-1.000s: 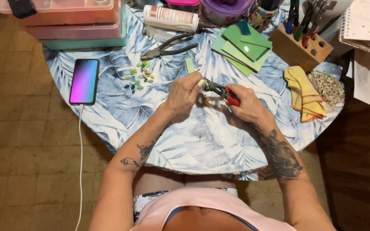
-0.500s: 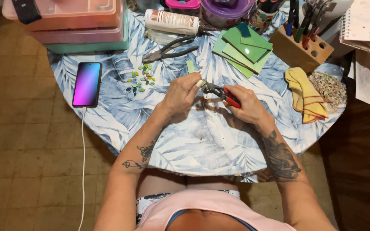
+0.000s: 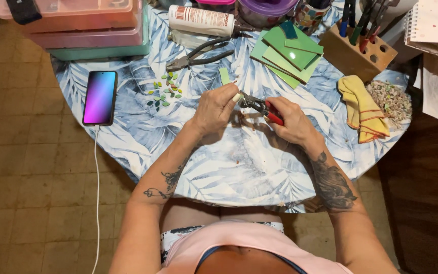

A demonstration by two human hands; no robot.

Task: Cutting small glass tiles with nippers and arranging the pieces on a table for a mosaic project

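My right hand (image 3: 292,122) grips red-handled nippers (image 3: 262,105), their jaws pointing left. My left hand (image 3: 216,109) pinches a small pale green tile piece (image 3: 236,97) at the jaws. Both hands hover over the middle of a round table (image 3: 239,172) with a blue leaf-pattern cloth. A small green strip (image 3: 224,76) lies just beyond my left hand. Several little cut green pieces (image 3: 164,91) are scattered to the left.
A phone (image 3: 100,97) on a white cable lies at the left edge. Behind are stacked plastic boxes (image 3: 92,30), a glue bottle (image 3: 201,20), grey pliers (image 3: 198,53), green tile sheets (image 3: 287,53), a wooden tool block (image 3: 358,48), a yellow cloth (image 3: 361,109) and tile scraps (image 3: 391,99).
Both hands have moved slightly farther from me with the nippers and the tile piece. The nippers' jaws now sit right at the piece in my left fingers.
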